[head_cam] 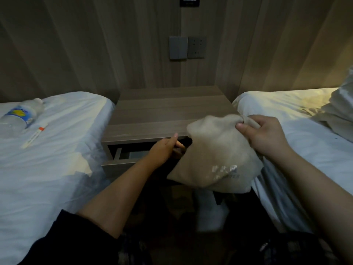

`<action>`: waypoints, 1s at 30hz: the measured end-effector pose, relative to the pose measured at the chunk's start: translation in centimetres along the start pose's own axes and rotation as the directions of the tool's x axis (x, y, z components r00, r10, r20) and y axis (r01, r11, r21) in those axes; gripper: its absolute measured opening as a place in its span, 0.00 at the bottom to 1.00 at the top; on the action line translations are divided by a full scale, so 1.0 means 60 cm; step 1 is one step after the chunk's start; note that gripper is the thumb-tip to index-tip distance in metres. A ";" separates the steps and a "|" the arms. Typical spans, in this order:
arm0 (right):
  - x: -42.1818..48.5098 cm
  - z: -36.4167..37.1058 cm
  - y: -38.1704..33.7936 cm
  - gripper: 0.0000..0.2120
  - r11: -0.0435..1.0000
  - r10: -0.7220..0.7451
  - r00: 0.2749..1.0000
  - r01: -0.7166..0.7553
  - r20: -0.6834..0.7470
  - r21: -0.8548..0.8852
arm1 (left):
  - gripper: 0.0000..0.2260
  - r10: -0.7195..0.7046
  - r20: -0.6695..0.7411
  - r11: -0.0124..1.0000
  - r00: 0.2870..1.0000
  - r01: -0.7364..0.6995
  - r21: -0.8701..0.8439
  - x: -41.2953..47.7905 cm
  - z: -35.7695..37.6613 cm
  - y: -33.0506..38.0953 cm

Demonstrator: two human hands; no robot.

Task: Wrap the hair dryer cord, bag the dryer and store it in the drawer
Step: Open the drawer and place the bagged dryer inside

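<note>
A bulging beige cloth bag (214, 155) with pale printed lettering hangs in front of the wooden nightstand (168, 111). My right hand (265, 134) is shut on its gathered neck at the upper right. The hair dryer and its cord are hidden, presumably inside the bag. The nightstand's top drawer (122, 163) stands partly pulled out. My left hand (166, 148) reaches into the drawer's opening, thumb up near the tabletop's edge and fingers curled by the bag's left side; whether it grips anything I cannot tell.
White beds flank the nightstand, one on the left (47, 159) and one on the right (298, 131). A plastic water bottle (19, 117) and a thin white tube (34, 136) lie on the left bed. Wall switches and a socket (187, 47) sit above.
</note>
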State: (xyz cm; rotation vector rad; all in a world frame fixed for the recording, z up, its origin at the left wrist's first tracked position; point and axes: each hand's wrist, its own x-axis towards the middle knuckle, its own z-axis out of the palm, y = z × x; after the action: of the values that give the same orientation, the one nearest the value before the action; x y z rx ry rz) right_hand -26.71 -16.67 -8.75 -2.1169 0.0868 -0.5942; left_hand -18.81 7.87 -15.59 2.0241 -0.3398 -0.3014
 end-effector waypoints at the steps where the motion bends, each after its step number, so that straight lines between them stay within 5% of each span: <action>1: 0.005 -0.001 -0.006 0.06 0.999 0.007 1.000 -0.007 -0.003 0.040 | 0.27 -0.027 0.020 0.999 0.999 0.028 -0.044 -0.002 -0.005 -0.003; 8: 0.025 0.014 -0.019 0.08 0.977 0.095 0.994 -0.082 -0.055 0.198 | 0.19 -0.249 0.052 0.930 0.967 0.254 -0.267 -0.013 -0.007 0.005; 11: 0.025 0.020 -0.018 0.07 0.961 0.127 0.988 -0.099 -0.093 0.258 | 0.14 -0.214 0.252 0.922 0.944 0.280 -0.266 -0.026 -0.017 -0.010; 15: 0.021 0.024 -0.016 0.07 0.958 0.121 0.986 -0.087 -0.111 0.273 | 0.25 -0.256 0.503 0.870 0.825 0.424 -0.252 -0.024 -0.020 -0.036; 20: 0.026 0.020 -0.013 0.07 0.958 0.112 0.983 -0.068 -0.143 0.279 | 0.28 -0.151 0.222 0.653 0.963 0.265 -0.709 -0.016 -0.021 -0.019; 22: 0.028 0.019 -0.016 0.08 0.953 0.119 0.976 -0.061 -0.181 0.297 | 0.33 -0.050 0.243 0.471 0.969 0.237 -0.850 -0.013 -0.023 -0.004; 24: 0.029 0.021 -0.021 0.11 0.930 0.160 0.965 -0.076 -0.208 0.360 | 0.37 0.054 0.259 0.399 0.964 0.217 -0.891 -0.015 -0.018 0.011; 30: 0.033 0.035 -0.010 0.07 0.692 0.381 0.923 -0.245 -0.054 0.679 | 0.45 0.181 0.224 0.625 0.958 0.065 -0.778 -0.014 0.017 0.050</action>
State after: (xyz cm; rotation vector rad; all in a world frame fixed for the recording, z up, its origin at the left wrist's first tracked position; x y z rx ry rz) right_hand -24.11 -15.24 -8.51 -1.2975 0.2992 -0.5168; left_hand -20.30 6.00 -13.30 1.0850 -0.3670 -0.5897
